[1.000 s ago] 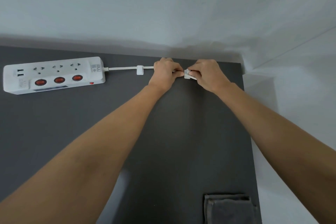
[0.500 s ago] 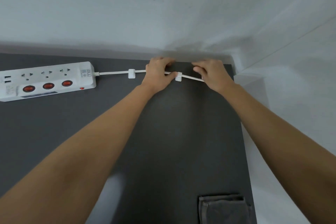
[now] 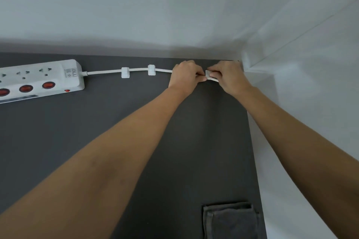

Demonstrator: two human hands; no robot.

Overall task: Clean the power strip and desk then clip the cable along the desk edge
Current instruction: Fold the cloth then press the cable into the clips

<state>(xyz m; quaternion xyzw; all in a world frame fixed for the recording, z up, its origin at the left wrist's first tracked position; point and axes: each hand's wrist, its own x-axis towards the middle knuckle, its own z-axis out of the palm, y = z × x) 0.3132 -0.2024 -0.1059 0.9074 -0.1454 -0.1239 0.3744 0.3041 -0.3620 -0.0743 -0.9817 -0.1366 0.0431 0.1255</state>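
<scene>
White cable [image 3: 104, 72] (already in two clips [image 3: 125, 72] on the dark desk [image 3: 97, 132]) is pinched by the left hand [image 3: 184, 75], while a third clip [image 3: 208, 74] is squeezed onto it by the right hand [image 3: 228, 77].

both hands pinching a white clip [image 3: 208, 74] onto the cable [image 3: 104, 72] near the desk's [image 3: 97, 132] back edge, left hand [image 3: 185, 75], right hand [image 3: 228, 77], two clips already on, power strip [image 3: 38, 79] far left, grey cloth [image 3: 231, 221] at the front

Wall [image 3: 174, 15] close behind cable [image 3: 104, 72]; desk [image 3: 97, 122] bare between power strip [image 3: 38, 79], cloth [image 3: 231, 221]
</scene>
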